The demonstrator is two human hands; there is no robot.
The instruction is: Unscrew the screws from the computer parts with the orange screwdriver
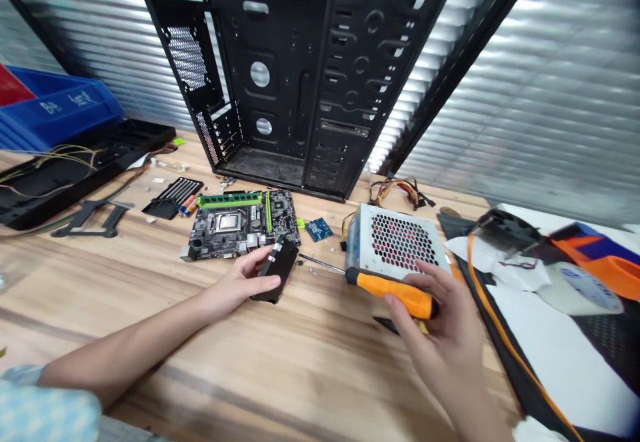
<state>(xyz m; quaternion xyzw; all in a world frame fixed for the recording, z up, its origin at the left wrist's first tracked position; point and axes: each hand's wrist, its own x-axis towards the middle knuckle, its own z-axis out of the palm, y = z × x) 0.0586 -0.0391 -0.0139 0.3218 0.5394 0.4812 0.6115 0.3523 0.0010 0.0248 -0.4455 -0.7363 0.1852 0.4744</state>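
Note:
My left hand (255,279) is closed on a flat black rectangular part (281,265), tilted up, with small silvery spots along one edge. Its exact kind does not show. In my right hand (445,322) lies a screwdriver (390,290) with an orange and black handle. The screwdriver's thin shaft points left, and its tip is close to the black part's right edge; whether they touch I cannot tell. Just behind my left hand lies a motherboard (240,223) with green memory slots. A small blue circuit board (319,229) lies to its right, and a power supply (400,239) stands behind the screwdriver.
An open black computer case (280,82) stands at the back. To the left are a screwdriver bit set (175,197), a black bracket (93,219), a black panel (95,172) and a blue bin (60,112). A fan (507,229), papers and a tape roll (580,289) crowd the right.

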